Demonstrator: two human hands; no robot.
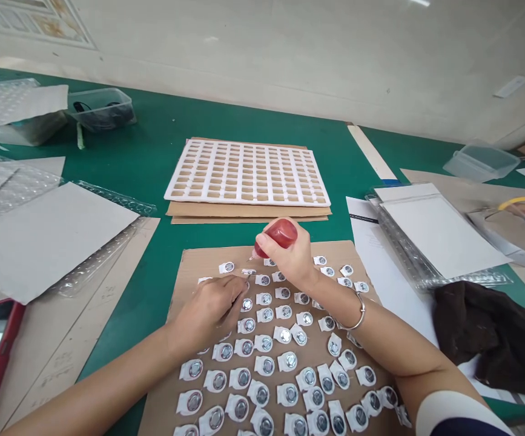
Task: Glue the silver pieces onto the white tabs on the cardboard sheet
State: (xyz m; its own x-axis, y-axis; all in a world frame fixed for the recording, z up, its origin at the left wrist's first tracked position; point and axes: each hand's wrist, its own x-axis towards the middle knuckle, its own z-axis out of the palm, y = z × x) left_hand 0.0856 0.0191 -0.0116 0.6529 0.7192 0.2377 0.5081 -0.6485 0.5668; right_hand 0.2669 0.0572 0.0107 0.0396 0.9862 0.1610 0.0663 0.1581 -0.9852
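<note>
My right hand is wrapped around a red squeeze bottle, tilted so its nozzle points down and to the left. Just below the nozzle, my left hand rests low over the cardboard sheet with its fingers bent together. Its fingertips are close to a small white piece; whether they pinch something is hidden. Many small white tabs with round silvery discs, such as this one, lie spread in rough rows over the cardboard.
A white grid tray sits on stacked cardboard behind the work sheet. White sheets with bubble wrap lie at left and right. Dark cloth is at right, a red-edged device at left, a clear box farther back.
</note>
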